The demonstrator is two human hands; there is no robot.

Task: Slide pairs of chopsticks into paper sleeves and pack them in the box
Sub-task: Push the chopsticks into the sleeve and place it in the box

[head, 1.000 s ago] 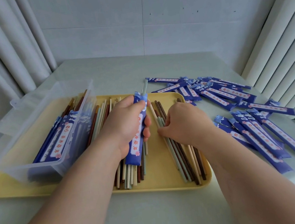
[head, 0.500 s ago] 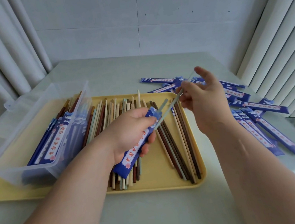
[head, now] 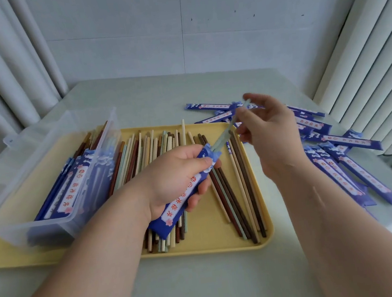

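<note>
Left hand (head: 176, 178) grips sleeve (head: 171, 210); right hand (head: 272, 134) pinches chopstick (head: 223, 139).

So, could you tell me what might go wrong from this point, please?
The green chopstick enters the sleeve at an angle, pinched far from its tip by the right hand; it may snag or tear the paper mouth. The left hand grips the sleeve around its middle, which may press it flat and block the slide.

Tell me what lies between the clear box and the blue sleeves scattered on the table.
In the head view, loose chopsticks on the yellow tray, with the left hand holding a sleeve above them.
</note>
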